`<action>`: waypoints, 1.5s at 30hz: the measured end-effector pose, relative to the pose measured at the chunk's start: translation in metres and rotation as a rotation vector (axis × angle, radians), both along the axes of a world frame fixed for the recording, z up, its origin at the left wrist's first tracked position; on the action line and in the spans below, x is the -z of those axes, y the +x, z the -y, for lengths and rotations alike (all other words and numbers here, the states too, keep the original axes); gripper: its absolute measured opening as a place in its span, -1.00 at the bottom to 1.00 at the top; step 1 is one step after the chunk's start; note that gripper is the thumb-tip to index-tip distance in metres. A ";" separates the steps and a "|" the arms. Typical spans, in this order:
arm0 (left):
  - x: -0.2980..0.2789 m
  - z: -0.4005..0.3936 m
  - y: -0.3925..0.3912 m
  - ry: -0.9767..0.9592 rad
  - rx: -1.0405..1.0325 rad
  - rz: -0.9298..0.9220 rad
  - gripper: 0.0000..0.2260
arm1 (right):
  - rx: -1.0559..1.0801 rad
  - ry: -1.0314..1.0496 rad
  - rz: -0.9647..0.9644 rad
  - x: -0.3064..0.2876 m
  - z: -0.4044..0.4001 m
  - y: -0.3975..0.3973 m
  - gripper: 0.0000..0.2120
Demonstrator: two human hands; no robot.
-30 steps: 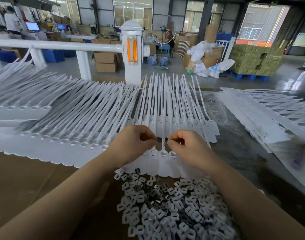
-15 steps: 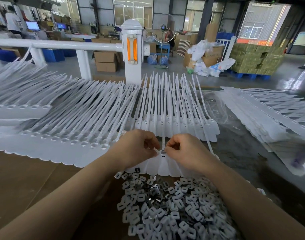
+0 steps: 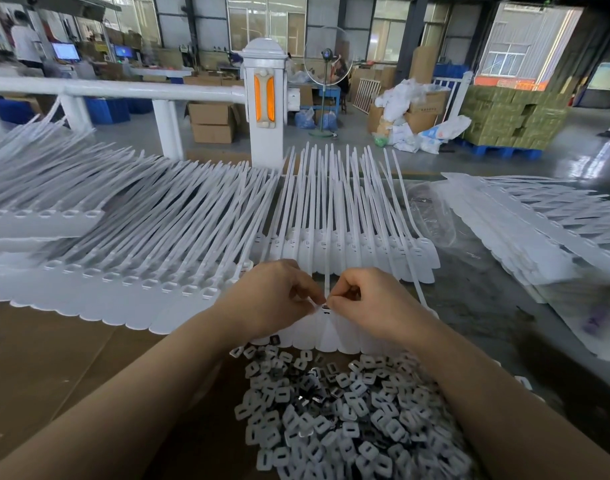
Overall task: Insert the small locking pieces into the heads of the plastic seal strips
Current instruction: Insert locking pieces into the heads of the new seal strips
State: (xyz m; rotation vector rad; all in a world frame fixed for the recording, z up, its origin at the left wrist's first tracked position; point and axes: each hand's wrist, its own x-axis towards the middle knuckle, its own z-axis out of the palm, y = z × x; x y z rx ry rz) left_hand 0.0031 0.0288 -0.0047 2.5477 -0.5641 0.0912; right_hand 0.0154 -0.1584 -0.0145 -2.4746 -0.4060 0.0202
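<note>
Both bare forearms reached forward from the bottom corners of the view and converged toward the middle. The left hand [image 3: 274, 299] lay knuckles-up, its fingers curled under, with thumb and forefinger tips pinched together at its inner edge. The right hand [image 3: 372, 301] mirrored it, fingers curled into the palm and thumb and forefinger pressed together, pointing toward the left hand. The two pinching fingertips met almost tip to tip, just beside each other at the same height, with only a narrow gap between the hands. What each pinch held was too small and hidden to tell. Both wrists were fairly straight and low.
</note>
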 end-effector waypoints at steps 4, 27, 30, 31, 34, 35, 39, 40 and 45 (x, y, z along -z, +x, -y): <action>-0.001 0.000 0.000 0.026 0.011 0.016 -0.84 | 0.018 0.033 0.004 -0.001 0.000 0.000 -0.82; -0.002 0.019 -0.014 -0.186 0.437 -0.167 -0.86 | 0.076 0.118 -0.017 -0.001 0.005 0.003 -0.91; 0.000 0.024 -0.017 -0.108 0.460 -0.152 -0.88 | 0.074 0.123 -0.018 -0.001 0.005 0.002 -0.92; 0.000 0.025 -0.018 -0.076 0.452 -0.134 -0.88 | 0.072 0.123 -0.020 -0.001 0.005 0.002 -0.92; -0.001 0.027 -0.018 -0.035 0.445 -0.116 -0.89 | 0.071 0.124 -0.021 -0.001 0.005 0.002 -0.93; -0.001 0.027 -0.018 -0.033 0.446 -0.119 -0.90 | 0.074 0.130 -0.025 -0.001 0.005 0.003 -0.93; 0.000 0.026 -0.017 -0.126 0.386 -0.158 -0.92 | 0.092 0.178 -0.037 -0.003 0.005 0.003 -0.93; 0.000 0.024 -0.016 -0.180 0.337 -0.164 -0.89 | 0.096 0.195 -0.039 -0.004 0.005 0.003 -0.92; -0.003 0.011 -0.005 -0.491 0.026 -0.174 -0.87 | 0.116 0.338 -0.030 -0.008 0.006 0.001 -0.90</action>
